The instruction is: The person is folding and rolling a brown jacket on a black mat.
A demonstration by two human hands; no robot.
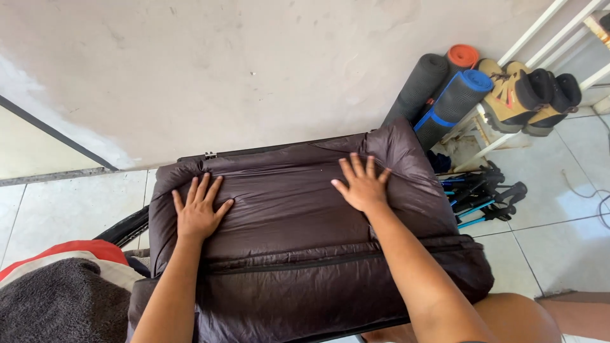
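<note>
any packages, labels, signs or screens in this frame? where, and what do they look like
None that I can make out: no package, label, sign or screen.
Both hands, left hand and right hand, lie flat with fingers spread on a dark brown padded sleeping bag, which shows no tag.
The rolled mats and tan boots at upper right show no readable label.

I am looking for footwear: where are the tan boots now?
The tan boots sit at the upper right, on a white rack, beside the rolled mats.
</note>
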